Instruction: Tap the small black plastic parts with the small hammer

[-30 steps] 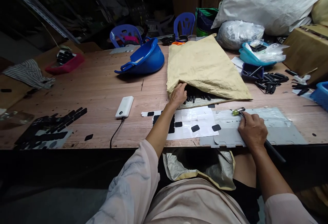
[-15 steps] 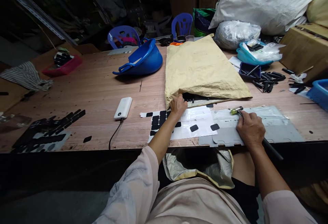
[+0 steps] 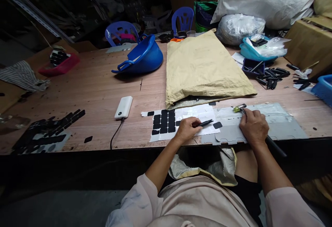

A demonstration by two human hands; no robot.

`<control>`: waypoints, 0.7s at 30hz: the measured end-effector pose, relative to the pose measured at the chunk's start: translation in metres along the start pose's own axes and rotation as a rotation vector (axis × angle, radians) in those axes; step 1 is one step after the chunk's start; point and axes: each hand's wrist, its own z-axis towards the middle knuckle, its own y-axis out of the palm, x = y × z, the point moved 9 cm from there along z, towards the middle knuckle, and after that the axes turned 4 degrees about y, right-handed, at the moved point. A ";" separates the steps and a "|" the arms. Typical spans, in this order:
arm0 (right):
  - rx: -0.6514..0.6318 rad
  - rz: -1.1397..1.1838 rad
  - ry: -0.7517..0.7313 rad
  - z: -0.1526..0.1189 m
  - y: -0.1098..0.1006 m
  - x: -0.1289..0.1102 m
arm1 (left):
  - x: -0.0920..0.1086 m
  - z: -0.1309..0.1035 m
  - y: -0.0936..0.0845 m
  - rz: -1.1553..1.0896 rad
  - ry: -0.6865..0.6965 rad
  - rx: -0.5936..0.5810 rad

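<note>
My left hand [image 3: 187, 129] is closed on a slim black pen-like piece [image 3: 206, 123], which points right above a white sheet [image 3: 190, 111]. Rows of black rounded-square pads [image 3: 164, 121] stick to that sheet's left part, and a loose pad [image 3: 217, 125] lies near its right edge. My right hand [image 3: 253, 127] grips a small hammer [image 3: 275, 146] by its black handle. Its head, metal with a yellow-green end, rests over a grey board [image 3: 282, 128] covered partly with clear film. Behind both hands lies a tan woven sack [image 3: 204, 66], its near mouth slightly raised.
A white power bank [image 3: 123, 107] with a cable lies at left, beyond it a tilted blue basin [image 3: 149, 59]. More black pieces [image 3: 272, 78] are heaped at right near a teal basin [image 3: 255, 48]. Black strips [image 3: 68, 121] lie far left. A cardboard box [image 3: 311, 47] stands at right.
My left hand has come out of the sack's mouth and moved right and toward me, now with a black pen-like piece. The sack's mouth has sunk lower. My right hand stays on the hammer.
</note>
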 end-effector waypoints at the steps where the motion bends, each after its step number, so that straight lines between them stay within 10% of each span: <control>1: 0.001 0.005 0.000 0.000 0.000 0.000 | 0.002 -0.002 0.005 0.020 0.027 -0.011; 21: -0.009 0.302 0.098 -0.002 -0.018 0.007 | -0.003 0.002 0.021 0.128 0.121 0.006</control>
